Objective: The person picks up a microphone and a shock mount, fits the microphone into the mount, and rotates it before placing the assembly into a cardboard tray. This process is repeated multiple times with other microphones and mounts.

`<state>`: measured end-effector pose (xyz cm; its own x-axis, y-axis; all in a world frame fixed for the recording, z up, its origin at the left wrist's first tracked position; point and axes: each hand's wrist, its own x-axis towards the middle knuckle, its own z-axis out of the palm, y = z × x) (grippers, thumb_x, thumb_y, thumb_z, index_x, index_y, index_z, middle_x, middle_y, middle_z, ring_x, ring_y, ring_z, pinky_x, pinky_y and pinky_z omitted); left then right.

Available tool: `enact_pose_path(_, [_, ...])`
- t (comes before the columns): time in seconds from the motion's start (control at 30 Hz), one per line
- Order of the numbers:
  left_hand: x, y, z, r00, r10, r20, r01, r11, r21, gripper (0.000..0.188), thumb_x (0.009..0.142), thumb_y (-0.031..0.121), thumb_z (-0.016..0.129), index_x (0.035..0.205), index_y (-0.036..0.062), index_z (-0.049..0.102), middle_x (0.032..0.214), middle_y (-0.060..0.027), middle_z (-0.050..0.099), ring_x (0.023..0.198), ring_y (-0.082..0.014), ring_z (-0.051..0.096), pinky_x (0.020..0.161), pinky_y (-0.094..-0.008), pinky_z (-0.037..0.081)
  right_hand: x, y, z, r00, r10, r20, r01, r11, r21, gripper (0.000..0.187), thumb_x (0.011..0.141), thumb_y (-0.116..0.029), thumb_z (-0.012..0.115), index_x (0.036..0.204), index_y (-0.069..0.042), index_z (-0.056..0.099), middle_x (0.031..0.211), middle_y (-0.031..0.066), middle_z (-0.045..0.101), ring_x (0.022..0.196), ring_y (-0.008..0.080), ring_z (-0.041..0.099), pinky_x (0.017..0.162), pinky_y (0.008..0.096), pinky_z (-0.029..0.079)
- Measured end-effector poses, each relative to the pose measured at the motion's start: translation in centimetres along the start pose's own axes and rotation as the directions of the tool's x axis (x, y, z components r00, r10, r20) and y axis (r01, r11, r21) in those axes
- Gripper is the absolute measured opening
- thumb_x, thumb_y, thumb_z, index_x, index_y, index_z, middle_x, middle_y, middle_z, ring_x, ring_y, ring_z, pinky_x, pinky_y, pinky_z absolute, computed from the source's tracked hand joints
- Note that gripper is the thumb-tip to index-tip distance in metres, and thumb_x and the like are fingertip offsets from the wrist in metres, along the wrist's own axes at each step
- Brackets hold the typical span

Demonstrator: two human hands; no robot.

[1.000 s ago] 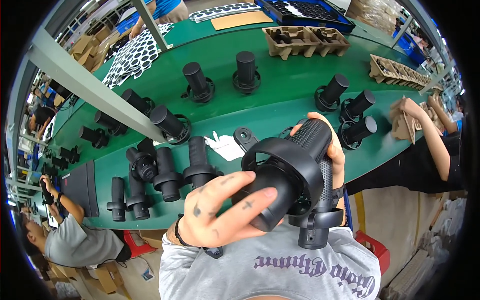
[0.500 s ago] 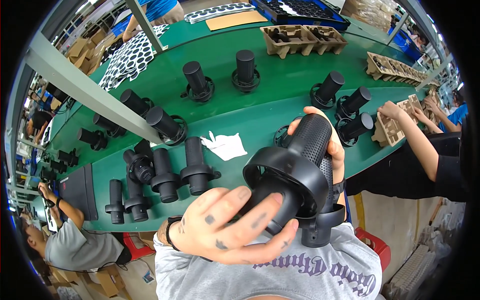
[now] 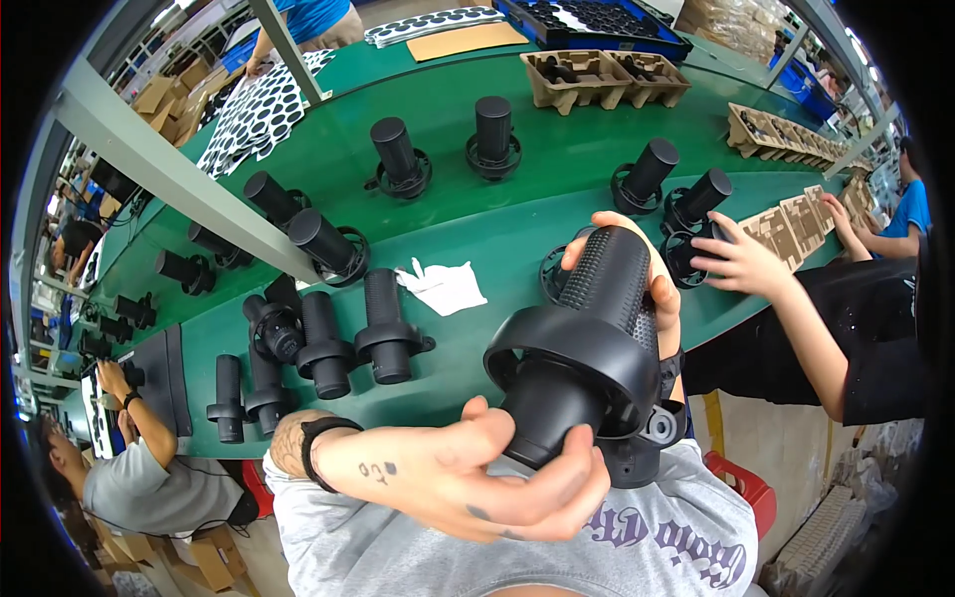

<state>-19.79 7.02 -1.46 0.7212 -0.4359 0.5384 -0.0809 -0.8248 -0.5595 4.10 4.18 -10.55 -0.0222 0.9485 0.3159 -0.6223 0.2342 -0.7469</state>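
Observation:
A black microphone (image 3: 609, 279) with a perforated grille and a wide ring around it is held tilted before my chest. My right hand (image 3: 665, 298) wraps the grille from behind; part of it is hidden. The fingers of my left hand (image 3: 497, 483) are closed round the smooth lower end, below the ring. Behind it, the lower part of a second black microphone (image 3: 634, 466) shows; what supports it is hidden. Left of my hands, several microphones, including one with a side lug (image 3: 383, 318), stand on the green table (image 3: 458, 224). A crumpled white cloth or glove (image 3: 445, 288) lies beside them.
A pale metal post (image 3: 174, 174) crosses the left side. More microphones (image 3: 494, 134) stand farther back. At right, a co-worker's hand (image 3: 748, 261) is by a microphone group, near a brown pulp tray (image 3: 791, 234). Another co-worker sits at far left, by a dark mat (image 3: 159, 378).
My left hand has slid lower on the microphone's smooth end, its fingers repositioned. The second microphone has turned, showing a round lug. At right, the co-worker's hand moved from the tray to the microphones.

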Motion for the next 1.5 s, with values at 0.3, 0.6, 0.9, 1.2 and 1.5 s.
enact_pose_path(0.3, [1.5, -1.4, 0.0, 0.862, 0.506, -0.017, -0.505, 0.862, 0.052, 0.019, 0.063, 0.019, 0.054, 0.08, 0.0113, 0.056, 0.108, -0.0066, 0.06, 0.106, -0.0148, 0.052, 0.063, -0.029, 0.03, 0.5, 1.5, 0.0, 0.997, 0.015, 0.081, -0.027, 0.989, 0.145, 0.07, 0.084, -0.048, 0.068, 0.129, -0.002, 0.039, 0.107, 0.0289, 0.053, 0.086, 0.0242, 0.064, 0.063, 0.0273, 0.062])
enact_pose_path(0.6, [-0.9, -0.8, 0.9, 0.837, -0.505, -0.213, 0.458, 0.858, -0.234, 0.036, 0.068, 0.019, 0.063, 0.101, 0.0049, 0.06, 0.111, -0.013, 0.06, 0.109, -0.0334, 0.058, 0.085, -0.0485, 0.048, 1.1, 0.4, -2.6, 0.836, -0.476, -0.274, 0.484, 0.874, -0.043, 0.072, 0.093, -0.052, 0.054, 0.141, -0.005, 0.03, 0.126, 0.0176, 0.049, 0.108, 0.0265, 0.057, 0.086, 0.0385, 0.052])
enact_pose_path(0.9, [-0.2, 1.9, 2.8, 0.522, -0.781, 0.343, 0.803, 0.315, -0.506, 0.072, 0.06, 0.043, 0.086, 0.105, -0.0029, 0.055, 0.084, -0.0117, 0.065, 0.064, -0.0231, 0.067, 0.055, -0.0287, 0.053, 1.8, -1.5, 0.0, 0.737, -0.563, -0.374, 0.549, 0.821, -0.155, 0.062, 0.098, -0.056, 0.038, 0.13, -0.004, 0.048, 0.112, 0.0101, 0.061, 0.086, 0.02, 0.061, 0.075, 0.0362, 0.054])
enact_pose_path(1.2, [1.0, 2.6, 3.3, 0.57, -0.812, 0.126, 0.772, 0.477, -0.42, 0.068, 0.054, 0.032, 0.091, 0.101, -0.0022, 0.058, 0.08, -0.0104, 0.063, 0.065, -0.0203, 0.065, 0.058, -0.0267, 0.054, 1.9, -1.6, -0.3, 0.725, -0.53, -0.44, 0.53, 0.837, -0.135, 0.062, 0.098, -0.053, 0.043, 0.145, -0.015, 0.03, 0.131, 0.0105, 0.053, 0.113, 0.0263, 0.058, 0.09, 0.0453, 0.054])
enact_pose_path(1.5, [1.1, 2.7, 3.0, 0.721, -0.693, -0.025, 0.664, 0.7, -0.261, 0.048, 0.063, 0.027, 0.082, 0.101, 0.0042, 0.066, 0.087, -0.0111, 0.062, 0.063, -0.0206, 0.06, 0.051, -0.0259, 0.051, 2.3, -1.2, 0.4, 0.728, -0.352, -0.588, 0.407, 0.912, -0.041, 0.057, 0.098, -0.055, 0.039, 0.138, -0.014, 0.041, 0.129, 0.0076, 0.055, 0.111, 0.0226, 0.059, 0.085, 0.0413, 0.056])
